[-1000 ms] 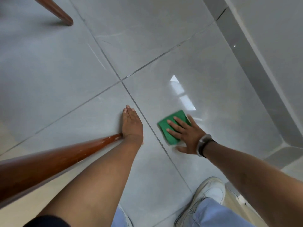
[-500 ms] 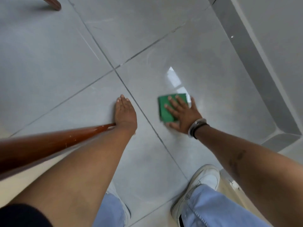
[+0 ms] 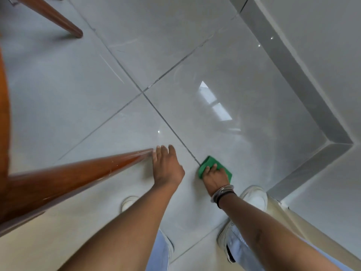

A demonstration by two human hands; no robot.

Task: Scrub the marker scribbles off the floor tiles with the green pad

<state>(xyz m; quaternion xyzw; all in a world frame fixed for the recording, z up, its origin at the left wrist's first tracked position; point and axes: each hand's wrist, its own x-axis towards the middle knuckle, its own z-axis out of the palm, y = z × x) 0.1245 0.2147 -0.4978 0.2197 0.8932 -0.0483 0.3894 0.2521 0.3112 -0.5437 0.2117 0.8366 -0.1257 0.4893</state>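
The green pad (image 3: 210,162) lies on the glossy grey floor tiles (image 3: 244,98), just right of a dark grout line (image 3: 172,126). My right hand (image 3: 214,178) presses down on the pad, fingers curled over it, covering most of it. My left hand (image 3: 166,167) rests flat on the neighbouring tile, fingers spread, its fingertips against the foot of a wooden furniture leg (image 3: 78,173). No marker scribbles stand out on the tiles; only faint smears show.
A second wooden leg (image 3: 58,18) stands at the far left. A grey skirting (image 3: 293,75) runs along the white wall at right and turns a corner (image 3: 347,143). My white shoes (image 3: 254,198) and jeans are just below the hands.
My right hand has dragged the green pad back toward me along the grout line. The left hand stays planted by the wooden leg. The camera has lifted.
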